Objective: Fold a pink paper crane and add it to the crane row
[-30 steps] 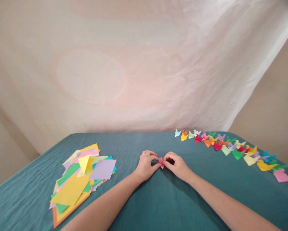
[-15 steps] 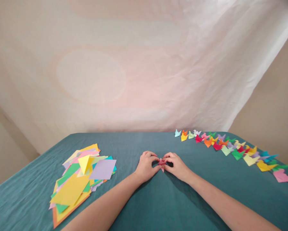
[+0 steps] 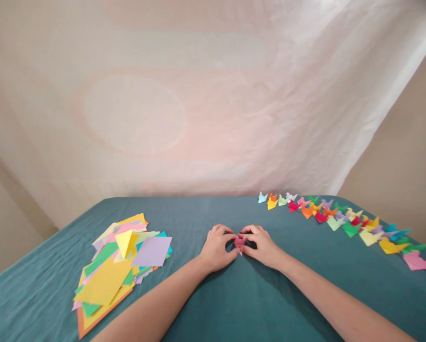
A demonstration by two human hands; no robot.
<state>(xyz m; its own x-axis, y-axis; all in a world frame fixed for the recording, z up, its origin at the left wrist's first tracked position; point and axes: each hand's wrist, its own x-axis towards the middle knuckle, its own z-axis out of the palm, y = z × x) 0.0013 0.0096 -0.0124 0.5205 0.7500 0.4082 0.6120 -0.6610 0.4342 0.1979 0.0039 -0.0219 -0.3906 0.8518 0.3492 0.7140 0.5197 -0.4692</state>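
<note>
A small folded piece of pink paper (image 3: 239,242) lies on the teal table cloth (image 3: 234,294) at the middle of the table. My left hand (image 3: 217,248) pinches its left side with curled fingers. My right hand (image 3: 261,245) pinches its right side the same way. Both hands rest on the cloth, and the fingertips hide most of the paper.
A loose pile of coloured paper squares (image 3: 120,259) lies at the left. A row of several folded paper cranes (image 3: 341,218) runs along the right side of the table, back to front. A pale creased sheet (image 3: 198,95) hangs behind the table.
Both hands have closed in on the pink paper and pressed it lower against the cloth. Less of the paper shows now.
</note>
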